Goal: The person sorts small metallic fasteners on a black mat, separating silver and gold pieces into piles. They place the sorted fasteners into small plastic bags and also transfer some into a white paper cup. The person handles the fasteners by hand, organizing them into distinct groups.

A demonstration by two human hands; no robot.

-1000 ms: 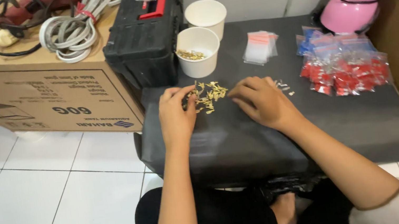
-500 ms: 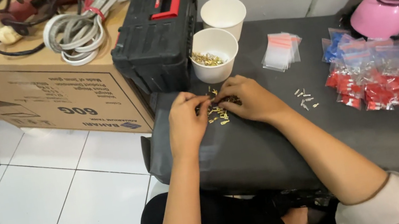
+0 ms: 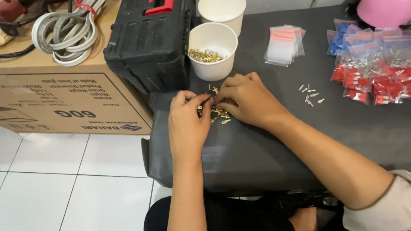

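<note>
Small brass terminals (image 3: 219,114) lie in a loose pile on the dark grey mat (image 3: 289,157), between both hands. Left hand (image 3: 187,124) and right hand (image 3: 247,100) are curled, fingertips pinching at pieces; exactly what each grips is hidden. At 12 o'clock stands a white cup (image 3: 213,51) holding more terminals; at 2 o'clock, clear zip bags (image 3: 284,44) with red strips; at 3 o'clock, red and blue filled bags (image 3: 385,68). Bare mat lies at 5 o'clock
</note>
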